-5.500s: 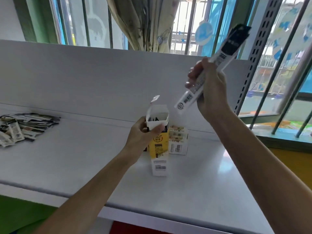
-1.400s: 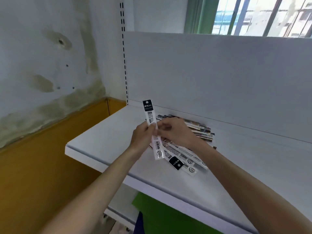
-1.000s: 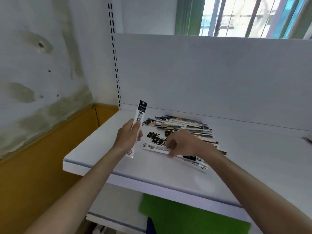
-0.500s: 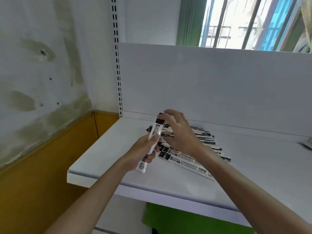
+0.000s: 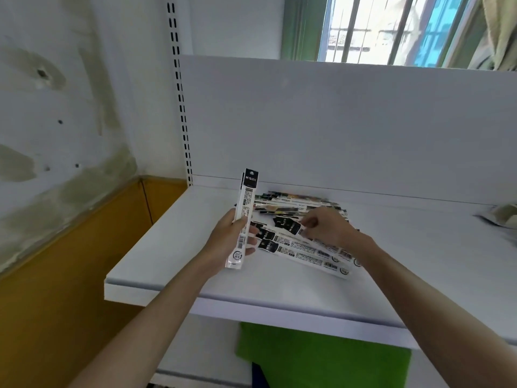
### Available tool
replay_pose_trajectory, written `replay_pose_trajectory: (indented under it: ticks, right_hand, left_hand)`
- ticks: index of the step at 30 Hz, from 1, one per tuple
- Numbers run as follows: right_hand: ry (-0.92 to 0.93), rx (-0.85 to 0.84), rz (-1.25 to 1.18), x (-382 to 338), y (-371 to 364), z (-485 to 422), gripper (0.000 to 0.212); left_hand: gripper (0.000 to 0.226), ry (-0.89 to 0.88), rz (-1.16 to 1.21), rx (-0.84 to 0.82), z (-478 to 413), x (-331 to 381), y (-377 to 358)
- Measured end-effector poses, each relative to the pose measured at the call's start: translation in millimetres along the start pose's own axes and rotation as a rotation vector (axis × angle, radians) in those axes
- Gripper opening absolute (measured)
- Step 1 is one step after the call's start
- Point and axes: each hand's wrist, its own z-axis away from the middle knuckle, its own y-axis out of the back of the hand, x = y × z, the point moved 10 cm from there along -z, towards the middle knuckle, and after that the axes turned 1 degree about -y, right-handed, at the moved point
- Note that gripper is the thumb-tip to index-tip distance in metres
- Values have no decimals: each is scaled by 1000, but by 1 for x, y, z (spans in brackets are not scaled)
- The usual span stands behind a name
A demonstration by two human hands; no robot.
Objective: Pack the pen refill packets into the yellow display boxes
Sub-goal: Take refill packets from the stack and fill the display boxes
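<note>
My left hand [image 5: 232,242] grips a thin stack of long white pen refill packets [image 5: 244,208] with black tops, held nearly upright above the shelf. Right beside it a pile of refill packets [image 5: 305,247] lies fanned out on the white shelf [image 5: 173,256]. My right hand [image 5: 327,229] is down on that pile and pinches the black end of one packet [image 5: 289,226] between thumb and fingers. No yellow display box is in view.
The shelf's white back panel [image 5: 335,130] rises just behind the pile. A slotted upright [image 5: 180,107] and a stained wall stand at the left. A blurred object [image 5: 503,217] lies at the far right. The shelf's front edge runs below my forearms.
My left hand has tipped its packets upright again. My right hand left them, dropped back onto the pile and took hold of another packet's end.
</note>
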Motion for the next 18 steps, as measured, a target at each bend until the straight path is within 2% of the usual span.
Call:
replay_pose_trajectory:
  ticks: [5, 9, 13, 16, 18]
  right_hand:
    - [89, 109, -79, -28, 27, 9, 17]
    - [180, 275, -397, -64, 56, 18, 12]
    - [131, 142, -853, -81, 38, 17, 14]
    - [87, 125, -931, -79, 20, 12, 14]
    - [62, 168, -901, -72, 14, 8, 18]
  left_hand:
    - [24, -30, -69, 9, -1, 1, -1]
    - [35, -40, -113, -3, -5, 4, -4]
    - [27, -63, -129, -68, 1, 12, -19]
    - [29, -99, -191, -123, 7, 18, -32]
    - [42, -115, -211, -148, 8, 19, -36]
